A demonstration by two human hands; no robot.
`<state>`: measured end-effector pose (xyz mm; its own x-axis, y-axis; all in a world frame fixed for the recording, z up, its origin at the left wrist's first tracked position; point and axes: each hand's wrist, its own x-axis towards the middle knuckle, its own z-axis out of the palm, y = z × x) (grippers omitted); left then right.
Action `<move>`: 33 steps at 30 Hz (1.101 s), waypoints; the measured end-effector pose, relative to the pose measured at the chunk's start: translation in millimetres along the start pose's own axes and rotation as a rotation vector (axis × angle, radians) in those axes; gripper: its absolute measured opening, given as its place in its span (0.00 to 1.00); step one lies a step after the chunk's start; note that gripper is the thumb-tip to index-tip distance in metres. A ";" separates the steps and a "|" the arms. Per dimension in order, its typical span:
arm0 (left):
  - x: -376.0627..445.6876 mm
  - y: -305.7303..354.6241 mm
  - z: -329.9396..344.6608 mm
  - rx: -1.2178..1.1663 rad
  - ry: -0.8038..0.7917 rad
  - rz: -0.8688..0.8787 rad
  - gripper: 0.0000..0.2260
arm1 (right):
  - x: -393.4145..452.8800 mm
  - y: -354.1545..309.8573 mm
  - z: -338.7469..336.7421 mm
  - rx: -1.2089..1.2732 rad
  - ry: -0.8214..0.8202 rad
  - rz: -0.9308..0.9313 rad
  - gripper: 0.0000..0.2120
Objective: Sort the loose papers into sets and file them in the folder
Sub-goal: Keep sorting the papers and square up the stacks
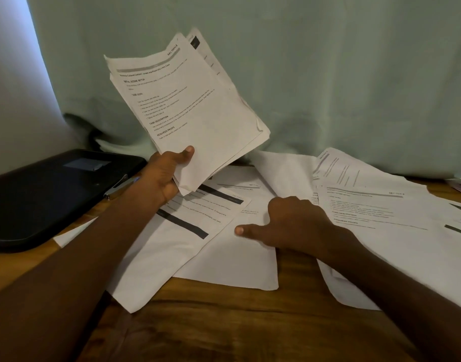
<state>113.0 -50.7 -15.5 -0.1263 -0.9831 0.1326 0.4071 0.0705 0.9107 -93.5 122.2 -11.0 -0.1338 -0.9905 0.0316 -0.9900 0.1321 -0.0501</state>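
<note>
Right hand: the right hand (289,223) rests low on the loose white printed sheets (224,246) near the front edge of the brown wooden tabletop (224,322) — thumb out, fingers curled under; whether they pinch a page, I cannot tell.
Slip risk: the sheets overlap crookedly, so dragging one would likely pull its neighbours toward the edge.
Left hand: the left hand (169,171) clamps the bottom corner of a raised, dog-eared white paper stack (190,100).
Fan risk: held by one corner, its pages may splay or drop.
Folder: the closed black folder (49,189) lies at the left edge, a silver pen (118,185) just beside it — nothing filed yet, by my judgement.
Backdrop: a pale green curtain (328,74) hangs behind.
</note>
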 end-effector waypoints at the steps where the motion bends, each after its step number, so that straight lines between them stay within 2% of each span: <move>1: -0.4 -0.2 0.4 0.001 0.000 -0.003 0.15 | -0.8 -2.9 1.7 0.000 -0.004 -0.003 0.31; 4: -0.7 -1.1 2.6 0.001 -0.003 0.000 0.17 | 1.6 -8.7 3.4 0.045 -0.004 -0.002 0.28; 7: -1.1 -2.8 4.1 -0.005 0.013 -0.008 0.14 | 7.4 -8.8 5.5 0.153 0.006 0.014 0.26; 9: -1.7 -3.6 4.2 -0.009 0.020 -0.016 0.14 | 12.4 -6.1 9.0 0.265 0.038 0.041 0.24; 12: -2.8 -2.7 3.2 -0.013 0.026 -0.013 0.19 | 20.5 -0.8 12.9 0.494 0.071 0.144 0.26; 14: -3.6 -0.6 2.3 -0.022 0.024 -0.005 0.20 | 24.1 3.7 13.4 0.658 0.117 0.173 0.19; 16: -4.6 1.4 1.5 -0.041 0.018 -0.005 0.19 | 24.1 6.0 12.0 0.727 0.228 0.147 0.14; 20: -6.7 4.5 1.6 -0.115 -0.013 0.020 0.20 | 17.4 5.5 -1.5 0.600 0.533 -0.021 0.11; 23: -10.3 8.5 2.8 -0.196 -0.065 0.068 0.13 | 15.8 13.4 -13.0 0.567 0.740 -0.077 0.09; 25: -12.5 10.0 2.7 -0.231 -0.107 0.100 0.12 | 17.2 24.5 -20.3 0.661 0.852 -0.079 0.06; 29: -10.8 10.0 0.8 -0.174 -0.136 0.149 0.18 | 23.6 58.9 -37.6 0.973 0.996 -0.057 0.06; 33: -11.7 4.3 5.8 -0.080 -0.125 0.146 0.22 | 33.2 95.9 -41.4 1.244 1.045 0.053 0.07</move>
<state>110.9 -38.0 -10.9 -0.1699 -0.9344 0.3129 0.4990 0.1922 0.8450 -194.8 103.5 26.6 -0.6493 -0.4617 0.6043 -0.4065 -0.4609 -0.7889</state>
